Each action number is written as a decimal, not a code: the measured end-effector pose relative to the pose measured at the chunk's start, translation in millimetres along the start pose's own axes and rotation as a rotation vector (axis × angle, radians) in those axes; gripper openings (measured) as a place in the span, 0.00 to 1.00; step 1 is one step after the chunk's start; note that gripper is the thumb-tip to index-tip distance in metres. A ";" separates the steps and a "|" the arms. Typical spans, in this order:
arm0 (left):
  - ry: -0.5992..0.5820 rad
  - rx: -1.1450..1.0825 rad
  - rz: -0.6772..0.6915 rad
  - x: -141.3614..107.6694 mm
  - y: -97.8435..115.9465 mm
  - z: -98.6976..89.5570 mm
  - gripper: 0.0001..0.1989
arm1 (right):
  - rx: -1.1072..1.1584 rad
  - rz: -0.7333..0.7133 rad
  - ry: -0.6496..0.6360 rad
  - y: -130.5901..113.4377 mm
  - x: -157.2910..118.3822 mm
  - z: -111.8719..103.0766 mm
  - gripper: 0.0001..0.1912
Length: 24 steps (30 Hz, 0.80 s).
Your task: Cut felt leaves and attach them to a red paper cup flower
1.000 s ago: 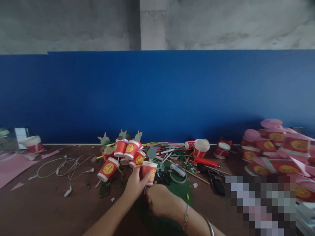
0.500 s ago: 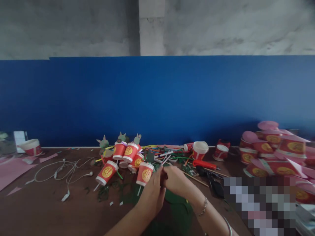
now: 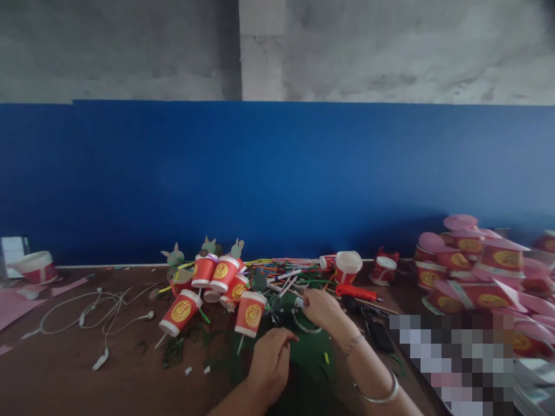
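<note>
My right hand (image 3: 323,309) reaches to the middle of the table, fingers closed at the edge of a pale ring (image 3: 309,330) that looks like a roll of tape. Closer to me, my left hand (image 3: 272,358) has its fingers curled together; whatever is in them, if anything, is hidden. Both hands are over dark green sheet material (image 3: 307,370). Just left of them a red paper cup (image 3: 250,314) with a yellow emblem leans on a white stick. More such cups (image 3: 181,312) are heaped behind it, with grey-green rabbit-ear cutouts (image 3: 237,248).
Coloured pipe-cleaner-like strips (image 3: 281,268) lie along the back. A red-handled tool (image 3: 358,292) and a black object (image 3: 378,335) are right of my hand. Pink-trimmed cups (image 3: 477,294) pile up at far right; white earphones (image 3: 102,315) lie at left.
My hands have come apart. The right moved forward and right to the pale ring, while the left drew down towards me. The view has shifted slightly.
</note>
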<state>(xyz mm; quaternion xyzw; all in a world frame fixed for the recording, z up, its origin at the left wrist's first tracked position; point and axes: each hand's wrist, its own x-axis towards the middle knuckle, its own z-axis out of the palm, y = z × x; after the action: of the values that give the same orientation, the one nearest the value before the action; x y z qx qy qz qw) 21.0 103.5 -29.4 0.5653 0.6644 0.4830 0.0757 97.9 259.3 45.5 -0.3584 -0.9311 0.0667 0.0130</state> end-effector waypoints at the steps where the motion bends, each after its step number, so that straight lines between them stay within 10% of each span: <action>1: 0.003 0.019 0.006 1.3 0.5 -2.0 0.14 | -0.004 -0.012 -0.022 -2.4 -1.3 0.2 0.12; 10: 0.057 -0.005 -0.101 8.8 0.7 -5.4 0.14 | -0.049 -0.087 -0.139 -9.7 -8.4 7.2 0.12; 24: 0.196 -0.117 -0.063 9.7 -1.0 -2.8 0.21 | 0.301 -0.239 0.067 -23.2 -12.7 -17.5 0.09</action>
<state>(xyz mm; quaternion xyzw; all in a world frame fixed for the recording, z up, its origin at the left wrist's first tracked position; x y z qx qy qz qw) 15.1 110.0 -24.4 0.4889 0.6567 0.5713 0.0584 93.1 235.8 66.2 -0.2413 -0.9455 0.1913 0.1055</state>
